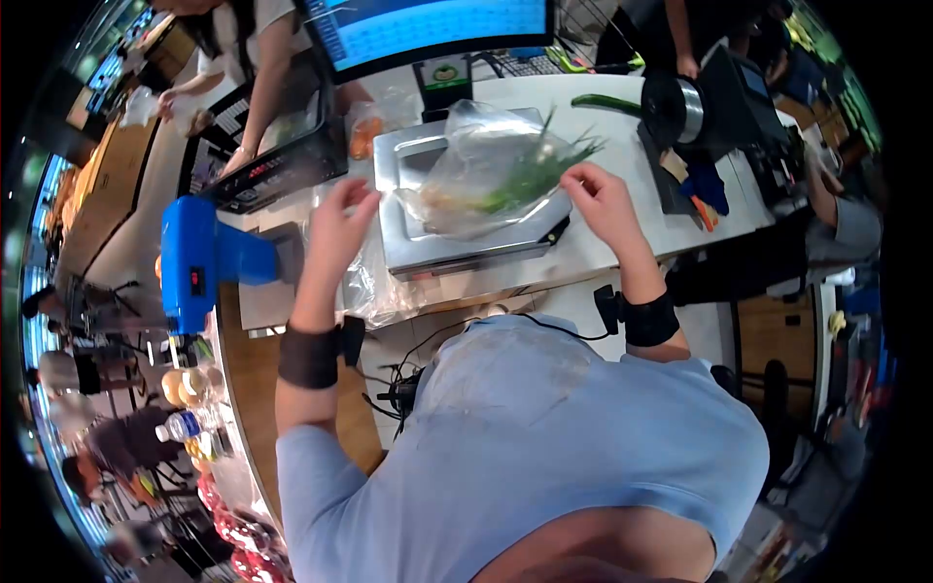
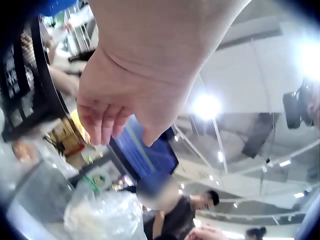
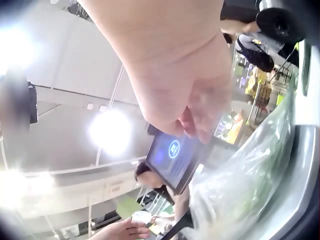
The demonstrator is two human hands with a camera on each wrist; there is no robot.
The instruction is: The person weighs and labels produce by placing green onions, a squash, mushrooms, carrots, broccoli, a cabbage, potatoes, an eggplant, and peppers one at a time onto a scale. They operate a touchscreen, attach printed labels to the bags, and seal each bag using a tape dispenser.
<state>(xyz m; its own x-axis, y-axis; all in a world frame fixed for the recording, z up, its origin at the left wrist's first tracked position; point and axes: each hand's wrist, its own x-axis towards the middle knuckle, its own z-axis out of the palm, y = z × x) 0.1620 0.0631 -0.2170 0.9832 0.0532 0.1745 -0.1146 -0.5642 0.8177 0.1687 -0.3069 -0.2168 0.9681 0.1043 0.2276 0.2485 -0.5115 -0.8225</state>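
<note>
A clear plastic bag (image 1: 466, 185) of long green stalks with pale ends, like spring onions (image 1: 530, 180), lies on a silver metal scale (image 1: 418, 255). My left hand (image 1: 340, 228) hovers by the scale's left edge. In the left wrist view its fingers (image 2: 102, 122) bend loosely, thumb apart, with nothing between them. On the other side, my right hand (image 1: 601, 204) is beside the green tips, its fingers bent toward the thumb. The right wrist view shows these fingers (image 3: 200, 117) above the bag (image 3: 240, 185), blurred and holding nothing visible.
A blue device (image 1: 194, 262) stands at the left, near a black crate (image 1: 282, 165) where another person reaches in. Behind the scale is a monitor (image 1: 437, 34). A cucumber (image 1: 607, 103) and a black machine with a roll (image 1: 675, 109) are at the right. Crumpled plastic (image 1: 374, 291) lies front left.
</note>
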